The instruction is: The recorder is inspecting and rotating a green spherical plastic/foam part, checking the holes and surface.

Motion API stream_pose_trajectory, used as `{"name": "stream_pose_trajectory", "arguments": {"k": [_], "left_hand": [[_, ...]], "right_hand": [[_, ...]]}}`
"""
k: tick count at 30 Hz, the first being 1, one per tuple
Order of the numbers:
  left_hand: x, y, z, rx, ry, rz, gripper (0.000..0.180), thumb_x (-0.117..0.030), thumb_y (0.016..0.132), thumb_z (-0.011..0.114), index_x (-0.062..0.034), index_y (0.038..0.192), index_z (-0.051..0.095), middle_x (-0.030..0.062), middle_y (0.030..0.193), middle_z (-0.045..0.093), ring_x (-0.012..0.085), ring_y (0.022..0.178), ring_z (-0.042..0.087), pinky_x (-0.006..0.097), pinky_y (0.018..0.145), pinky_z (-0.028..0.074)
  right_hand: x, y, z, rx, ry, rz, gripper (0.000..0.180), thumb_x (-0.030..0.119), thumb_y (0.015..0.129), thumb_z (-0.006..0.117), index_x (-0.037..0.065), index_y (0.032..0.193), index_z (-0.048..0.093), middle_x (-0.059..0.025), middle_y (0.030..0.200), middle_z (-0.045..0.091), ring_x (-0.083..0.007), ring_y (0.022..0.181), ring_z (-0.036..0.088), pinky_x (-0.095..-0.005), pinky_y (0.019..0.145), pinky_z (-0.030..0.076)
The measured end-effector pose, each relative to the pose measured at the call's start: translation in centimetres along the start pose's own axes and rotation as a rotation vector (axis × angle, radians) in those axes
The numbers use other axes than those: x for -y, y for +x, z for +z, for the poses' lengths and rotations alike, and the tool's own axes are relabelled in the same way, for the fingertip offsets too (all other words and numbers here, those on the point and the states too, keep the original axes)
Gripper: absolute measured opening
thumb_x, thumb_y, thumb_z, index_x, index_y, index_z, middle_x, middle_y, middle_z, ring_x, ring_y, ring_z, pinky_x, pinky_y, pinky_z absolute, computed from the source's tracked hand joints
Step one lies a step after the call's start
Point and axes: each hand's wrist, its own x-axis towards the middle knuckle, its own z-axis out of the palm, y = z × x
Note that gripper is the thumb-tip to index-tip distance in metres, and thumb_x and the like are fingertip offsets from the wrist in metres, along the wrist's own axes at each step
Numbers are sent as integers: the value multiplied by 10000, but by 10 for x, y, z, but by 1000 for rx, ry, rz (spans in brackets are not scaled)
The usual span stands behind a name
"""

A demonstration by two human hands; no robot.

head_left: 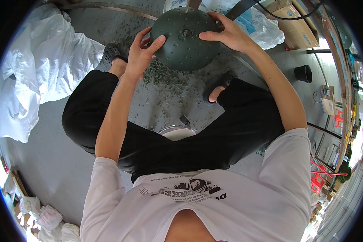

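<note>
Both hands hold a green dome, black bucket rightward.

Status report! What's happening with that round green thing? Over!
Left grip, right grip: both on, opposite sides. Dark green, dotted, round dome: held between them. Nothing visibly blocking; small green bits scattered on grey floor.

White short-sleeved T-shirt, black print — loose black trousers, dark perforated clogs.
</note>
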Motion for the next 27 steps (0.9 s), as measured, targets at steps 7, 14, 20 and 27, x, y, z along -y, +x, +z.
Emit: {"name": "stream_pose_trajectory", "arguments": {"k": [7,14,20,27], "left_hand": [[1,2,2,-12,7,14,919,-506,796,855,-62,1498,462,201,1343,594,195,1066,622,322,844,495],[-2,0,2,-28,25,10,901,-504,805,848,-59,1492,472,189,1328,607,183,1061,617,314,835,490],[-2,-1,1,-37,27,16,900,-507,804,849,-56,1488,476,194,1323,605,181,1048,615,310,826,490],[-1,-1,1,-36,49,39,906,-495,802,856,-40,1485,473,196,1320,604,184,1029,621,311,833,500]], "right_hand": [[0,1,0,-20,18,-34,1156,623,685,858,-105,1468,419,-284,1352,578,-364,1205,626,-393,1035,484],[1,0,0,-26,3,-30,1124,622,695,855,-103,1450,444,-280,1351,580,-366,1213,621,-397,1048,480],[6,0,2,-11,32,-30,1103,610,700,859,-101,1441,459,-271,1346,588,-360,1213,622,-396,1047,480],[7,-1,-1,-14,14,-26,1097,599,693,868,-97,1439,465,-262,1334,597,-353,1207,625,-394,1042,485]]}}
